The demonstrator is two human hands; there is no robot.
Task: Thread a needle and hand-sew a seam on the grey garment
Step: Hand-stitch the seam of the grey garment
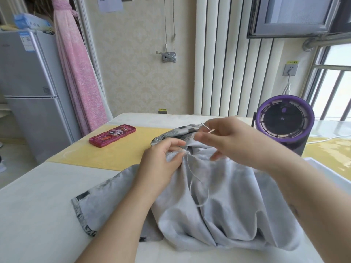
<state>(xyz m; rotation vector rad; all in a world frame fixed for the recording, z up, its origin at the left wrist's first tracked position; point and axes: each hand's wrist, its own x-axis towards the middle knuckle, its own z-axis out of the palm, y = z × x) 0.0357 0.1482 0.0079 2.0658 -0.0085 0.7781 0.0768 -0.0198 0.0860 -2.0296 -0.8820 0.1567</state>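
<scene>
Two stages are judged complete: the needle is threaded and stitching has begun. The grey garment lies bunched on the counter, nearest the person and below both hands. A slack loop of white thread hangs just below the left fingers. The left hand grips the gathered edge. Just beyond it, the right hand pinches the needle above the cloth. Remaining: draw the thread taut, continue the seam, knot off. The length already sewn cannot be told.
</scene>
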